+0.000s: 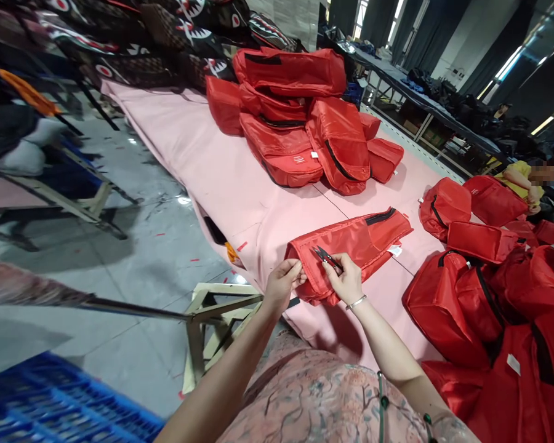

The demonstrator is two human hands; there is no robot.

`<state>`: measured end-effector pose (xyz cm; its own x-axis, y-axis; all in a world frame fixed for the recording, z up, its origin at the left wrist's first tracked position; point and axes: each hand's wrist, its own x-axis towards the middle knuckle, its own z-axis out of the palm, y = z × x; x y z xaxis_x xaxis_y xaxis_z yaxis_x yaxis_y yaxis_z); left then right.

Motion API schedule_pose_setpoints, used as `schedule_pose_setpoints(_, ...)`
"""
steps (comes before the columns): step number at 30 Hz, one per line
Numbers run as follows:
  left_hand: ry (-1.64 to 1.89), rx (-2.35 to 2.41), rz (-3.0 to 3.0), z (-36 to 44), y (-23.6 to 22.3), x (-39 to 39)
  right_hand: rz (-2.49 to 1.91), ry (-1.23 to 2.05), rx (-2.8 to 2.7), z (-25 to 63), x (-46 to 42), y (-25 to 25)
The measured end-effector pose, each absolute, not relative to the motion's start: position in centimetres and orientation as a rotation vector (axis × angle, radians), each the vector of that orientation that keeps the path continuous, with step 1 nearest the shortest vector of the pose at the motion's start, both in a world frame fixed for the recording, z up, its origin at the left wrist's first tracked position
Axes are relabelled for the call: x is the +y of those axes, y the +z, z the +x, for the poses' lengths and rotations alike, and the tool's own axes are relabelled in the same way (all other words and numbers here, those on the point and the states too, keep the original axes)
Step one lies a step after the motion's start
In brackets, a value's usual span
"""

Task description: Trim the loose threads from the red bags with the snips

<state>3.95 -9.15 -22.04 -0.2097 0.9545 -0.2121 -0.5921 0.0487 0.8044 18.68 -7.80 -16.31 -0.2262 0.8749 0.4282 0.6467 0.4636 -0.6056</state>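
Red bag (353,240) of shiny cloth lies flattened and slightly creased on the pink-covered table (203,154), in front of the person, with a black zip strip near its far end and a white tag sticking out at one side. The left hand (282,284) pinches its near edge; the right hand (347,280) grips small black scissors (327,256) over it. More red bags (284,151) sit heaped beyond and to the right, their insides hidden. At lower left stands a blue slatted crate (64,400), contents unclear.
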Motion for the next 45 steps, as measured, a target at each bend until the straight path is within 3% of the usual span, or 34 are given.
schedule_pose_setpoints(10,1.465,1.051,1.030,9.3,-22.8,-10.5,-1.345,0.464,-1.295,24.7,-11.4,-21.6)
schedule_pose_setpoints(15,1.230,1.014,1.408,13.8,-27.9,-11.0,-1.514,0.573,-0.874,27.9,-15.1,-23.2)
schedule_pose_setpoints(19,0.886,0.948,1.622,16.7,-32.7,-10.5,-1.615,0.618,-0.768,29.1,-19.5,-24.3)
schedule_pose_setpoints(22,0.824,0.908,1.640,18.0,-34.4,-9.8,-1.666,0.709,-0.725,29.3,-22.1,-25.1)
schedule_pose_setpoints(32,0.930,0.894,1.461,18.6,-36.0,-10.4,-1.698,1.047,-0.627,28.7,-21.2,-26.7)
schedule_pose_setpoints(45,0.866,1.092,1.825,19.8,-36.5,-9.9,-1.661,1.123,-0.358,27.1,-20.5,-28.5)
